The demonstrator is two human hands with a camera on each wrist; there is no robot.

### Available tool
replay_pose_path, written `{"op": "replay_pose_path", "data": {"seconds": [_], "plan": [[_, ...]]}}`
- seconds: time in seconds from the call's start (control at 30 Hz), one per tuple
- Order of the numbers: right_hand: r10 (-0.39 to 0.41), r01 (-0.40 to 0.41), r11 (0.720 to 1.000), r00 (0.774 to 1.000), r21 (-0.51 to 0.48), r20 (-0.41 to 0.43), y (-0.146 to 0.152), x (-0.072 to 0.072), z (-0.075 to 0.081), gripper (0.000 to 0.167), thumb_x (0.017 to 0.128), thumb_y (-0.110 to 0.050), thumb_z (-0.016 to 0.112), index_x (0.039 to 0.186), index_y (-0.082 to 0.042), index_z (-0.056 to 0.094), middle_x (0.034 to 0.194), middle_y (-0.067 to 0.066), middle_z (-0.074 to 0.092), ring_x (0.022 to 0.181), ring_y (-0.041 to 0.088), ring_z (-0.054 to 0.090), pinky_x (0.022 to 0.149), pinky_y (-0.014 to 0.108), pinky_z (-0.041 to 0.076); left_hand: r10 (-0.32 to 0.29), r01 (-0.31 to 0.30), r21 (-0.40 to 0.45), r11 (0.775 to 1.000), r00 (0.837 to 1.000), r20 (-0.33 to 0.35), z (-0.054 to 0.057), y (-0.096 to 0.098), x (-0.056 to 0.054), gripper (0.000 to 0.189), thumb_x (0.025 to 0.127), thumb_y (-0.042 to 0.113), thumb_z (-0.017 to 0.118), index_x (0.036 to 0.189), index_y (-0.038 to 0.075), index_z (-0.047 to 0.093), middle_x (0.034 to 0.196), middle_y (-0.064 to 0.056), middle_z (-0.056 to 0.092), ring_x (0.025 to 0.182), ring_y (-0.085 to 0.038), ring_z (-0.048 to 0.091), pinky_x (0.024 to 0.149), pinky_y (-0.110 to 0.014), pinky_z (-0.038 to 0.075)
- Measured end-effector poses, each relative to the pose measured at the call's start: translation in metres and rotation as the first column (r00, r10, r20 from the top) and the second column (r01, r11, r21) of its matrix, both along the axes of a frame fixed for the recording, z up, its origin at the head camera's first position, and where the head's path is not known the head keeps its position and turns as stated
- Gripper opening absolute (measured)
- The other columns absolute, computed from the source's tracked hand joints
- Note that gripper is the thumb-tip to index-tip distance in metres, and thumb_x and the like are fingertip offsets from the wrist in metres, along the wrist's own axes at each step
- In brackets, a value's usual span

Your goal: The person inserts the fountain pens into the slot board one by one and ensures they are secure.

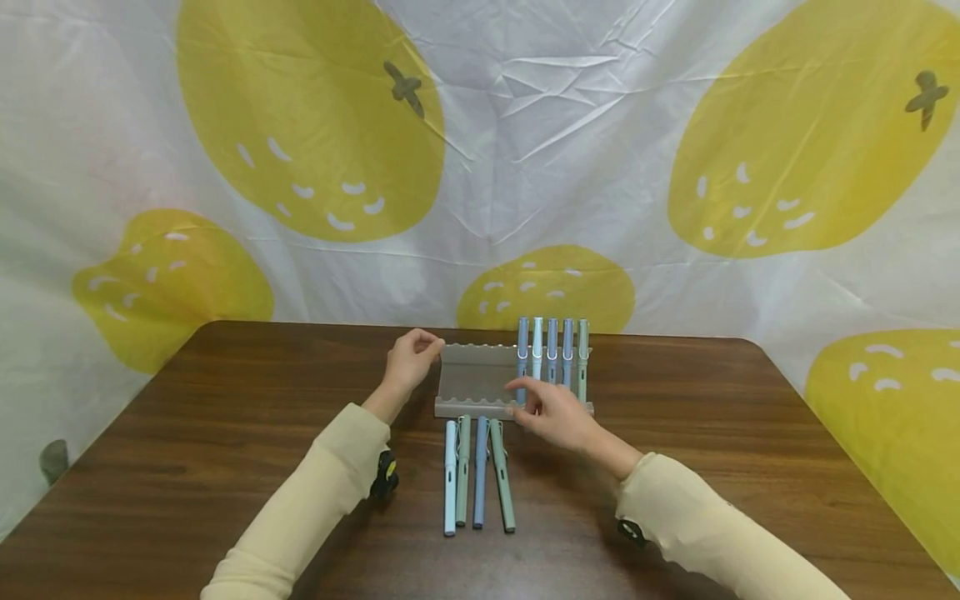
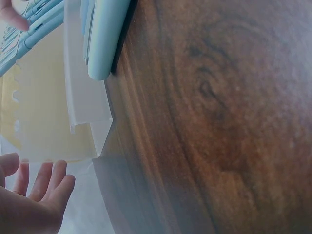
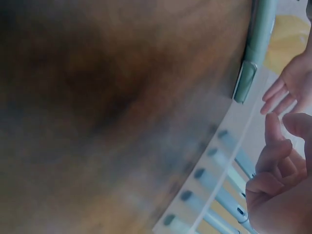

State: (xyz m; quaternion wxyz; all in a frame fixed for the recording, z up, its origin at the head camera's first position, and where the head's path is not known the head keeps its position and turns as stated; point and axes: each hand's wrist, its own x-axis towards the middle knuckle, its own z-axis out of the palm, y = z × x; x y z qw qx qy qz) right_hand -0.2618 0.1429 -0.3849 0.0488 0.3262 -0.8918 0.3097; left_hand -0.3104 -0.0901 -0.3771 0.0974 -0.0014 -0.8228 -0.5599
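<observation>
A translucent pen rack (image 1: pixel 474 377) with scalloped edges stands on the table. Several capped pens in blue, pale blue and green lie side by side across its right part, among them a blue pen (image 1: pixel 522 342) and a green pen (image 1: pixel 582 346). My left hand (image 1: pixel 408 360) is at the rack's back left corner, fingers loosely bent, fingertips right at the edge. Over the front rail, my right hand (image 1: pixel 557 414) has thumb and index finger apart with nothing between them; its other fingers are bent in the right wrist view. It partly hides the racked pens.
In front of the rack lie several loose pens: a pale blue pen (image 1: pixel 450 479), a blue pen (image 1: pixel 480 475) and green ones, including a slanted green pen (image 1: pixel 502 479). Behind the brown wooden table (image 1: pixel 300 358) hangs a lemon-print cloth (image 1: pixel 562 183).
</observation>
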Motion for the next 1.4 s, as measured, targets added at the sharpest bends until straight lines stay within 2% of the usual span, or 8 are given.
{"op": "replay_pose_path", "data": {"seconds": [0.17, 0.3, 0.63, 0.87, 1.17, 1.4], "plan": [[0.053, -0.055, 0.998, 0.995, 0.018, 0.081, -0.002, 0.005, -0.005, 0.026, 0.083, -0.016, 0.061, 0.107, -0.006, 0.057, 0.059, -0.010, 0.053, 0.047, 0.005, 0.046, 0.043, 0.024, 0.039, 0.001, -0.001, -0.002, 1.000, 1.000, 0.006, 0.000, 0.000, 0.000, 0.019, 0.087, 0.018, 0.057, 0.092, 0.000, 0.059, 0.088, -0.014, 0.063, 0.083, -0.031, 0.060, 0.073, -0.039, 0.043], [0.082, -0.087, 0.995, 0.991, 0.054, 0.103, -0.004, 0.006, -0.009, 0.025, 0.083, -0.017, 0.062, 0.104, -0.005, 0.057, 0.060, -0.009, 0.053, 0.049, 0.005, 0.047, 0.046, 0.024, 0.040, 0.000, 0.000, 0.007, 1.000, 1.000, 0.008, 0.000, 0.000, 0.000, 0.018, 0.087, 0.017, 0.057, 0.092, 0.000, 0.059, 0.088, -0.015, 0.063, 0.084, -0.032, 0.059, 0.074, -0.040, 0.043], [0.063, -0.080, 0.987, 0.991, 0.141, 0.120, -0.009, 0.011, -0.010, 0.037, 0.083, -0.027, 0.061, 0.109, -0.001, 0.055, 0.058, -0.009, 0.051, 0.048, 0.005, 0.046, 0.045, 0.024, 0.039, -0.002, 0.002, 0.013, 1.000, 1.000, 0.011, -0.001, 0.000, 0.000, 0.018, 0.087, 0.017, 0.057, 0.092, 0.001, 0.059, 0.088, -0.014, 0.063, 0.084, -0.031, 0.059, 0.074, -0.040, 0.043], [0.069, -0.091, 0.985, 0.987, 0.149, 0.144, -0.011, 0.010, -0.010, 0.038, 0.082, -0.024, 0.062, 0.111, -0.001, 0.053, 0.054, -0.009, 0.050, 0.044, 0.005, 0.046, 0.042, 0.024, 0.038, -0.003, 0.003, 0.013, 1.000, 1.000, 0.013, 0.000, 0.000, 0.000, 0.018, 0.087, 0.018, 0.057, 0.092, 0.000, 0.058, 0.089, -0.014, 0.062, 0.083, -0.030, 0.059, 0.074, -0.039, 0.044], [0.084, -0.118, 0.988, 0.953, 0.101, 0.291, -0.006, 0.011, -0.009, 0.035, 0.082, -0.011, 0.057, 0.114, 0.003, 0.051, 0.053, -0.005, 0.054, 0.039, 0.009, 0.046, 0.040, 0.027, 0.042, -0.012, 0.012, 0.019, 1.000, 1.000, 0.015, 0.000, 0.000, 0.000, 0.018, 0.087, 0.017, 0.057, 0.092, 0.000, 0.058, 0.092, -0.016, 0.062, 0.086, -0.032, 0.059, 0.075, -0.040, 0.043], [0.045, -0.080, 0.992, 0.941, 0.093, 0.334, -0.002, 0.011, -0.009, 0.027, 0.084, -0.011, 0.055, 0.108, 0.000, 0.053, 0.054, -0.003, 0.054, 0.037, 0.009, 0.044, 0.040, 0.027, 0.042, -0.011, 0.011, 0.018, 1.000, 1.000, 0.015, 0.000, 0.000, 0.000, 0.018, 0.087, 0.017, 0.057, 0.092, 0.000, 0.058, 0.092, -0.017, 0.062, 0.086, -0.032, 0.058, 0.075, -0.040, 0.043]]}}
